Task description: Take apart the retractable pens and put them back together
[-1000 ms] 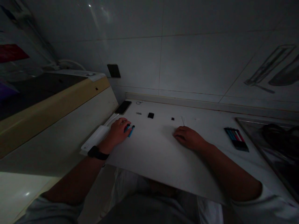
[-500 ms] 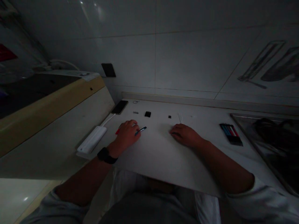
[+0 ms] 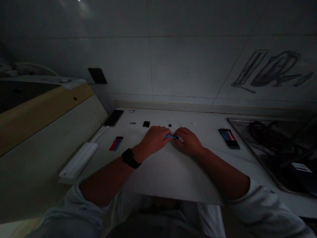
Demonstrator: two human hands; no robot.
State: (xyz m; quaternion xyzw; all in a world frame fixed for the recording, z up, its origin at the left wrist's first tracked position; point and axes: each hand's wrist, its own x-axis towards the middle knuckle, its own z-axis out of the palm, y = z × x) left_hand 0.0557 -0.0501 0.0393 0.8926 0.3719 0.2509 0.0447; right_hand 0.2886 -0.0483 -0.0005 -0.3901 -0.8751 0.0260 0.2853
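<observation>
A slim blue pen barrel with a dark end (image 3: 171,136) lies level between my two hands, above the white counter. My left hand (image 3: 155,138), with a black watch on its wrist, is closed on the blue part. The curled fingers of my right hand (image 3: 187,140) close round the dark end; whether they hold another small part is hidden. Behind my hands lie thin white sticks like pen refills (image 3: 180,123), a small dark square piece (image 3: 169,125), a group of black pieces (image 3: 146,124) and several small springs (image 3: 133,123).
Red and blue pen barrels (image 3: 116,143) lie at the left, near a white power strip (image 3: 79,160) and a phone (image 3: 114,118). A pack of coloured pens (image 3: 229,138) lies at the right beside a metal-rimmed sink (image 3: 255,155). A tiled wall (image 3: 183,66) stands behind.
My left hand has moved right from the red and blue barrels, bringing the blue barrel to my right hand. The two hands now meet at it. The view has shifted slightly right.
</observation>
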